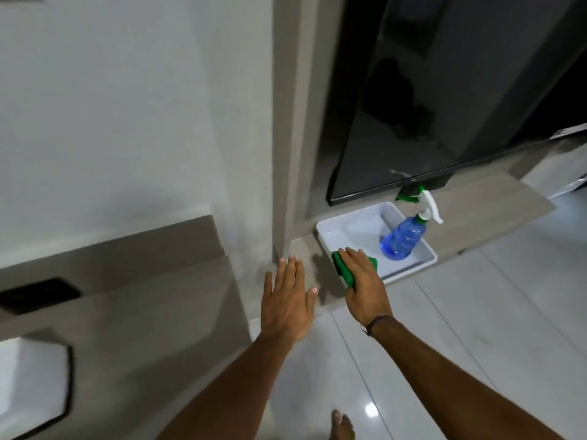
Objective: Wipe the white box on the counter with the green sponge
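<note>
box: white box (409,268) on counter (495,198), near its front edge
sponge: green sponge (344,268) on box's near-left rim, under my right hand (365,281), fingers flat and together
left hand (287,300): fingers spread, holding nothing, beside box
obstacle: blue spray bottle (403,238) inside box, right side
overhead: dark screen (444,106) just above the box

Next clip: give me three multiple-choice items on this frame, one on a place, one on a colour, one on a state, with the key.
1. Where does the spray bottle stand?
A. inside the white box
B. on the floor
C. on the screen

2. What colour is the sponge?
A. yellow
B. green
C. pink

3. What is the left hand doing?
A. gripping the bottle
B. holding the sponge
C. open, holding nothing

Key: 1 A, its base sits within the box's walls. 2 B, green shows under the right hand. 3 C, its fingers are spread flat near the counter.
</note>
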